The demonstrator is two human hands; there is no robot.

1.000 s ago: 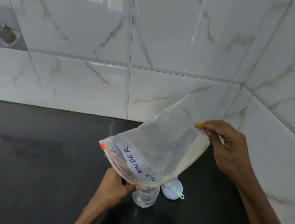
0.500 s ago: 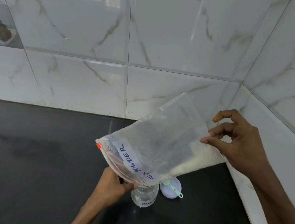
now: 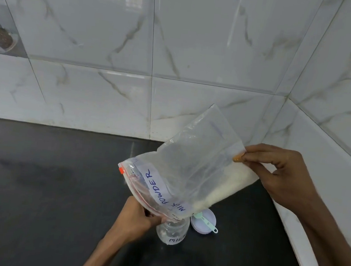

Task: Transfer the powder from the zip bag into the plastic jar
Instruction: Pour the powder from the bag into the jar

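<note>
A clear zip bag labelled MILK POWDER hangs tilted, its zip mouth low over the small clear plastic jar on the black counter. White powder lies along the bag's lower right edge. My left hand pinches the mouth end of the bag right beside the jar's opening. My right hand pinches the raised bottom edge of the bag between thumb and fingers. The jar bears a white label and shows a little powder inside.
The jar's white lid lies upturned just right of the jar, with a small mint-green scoop resting in it. The black counter stretches to the left. Tiled walls close the back and the right side.
My right hand released the bag's bottom corner, shifted, and now pinches the bottom edge again. The powder has slid along the lower edge toward the mouth. My left hand stays at the jar.
</note>
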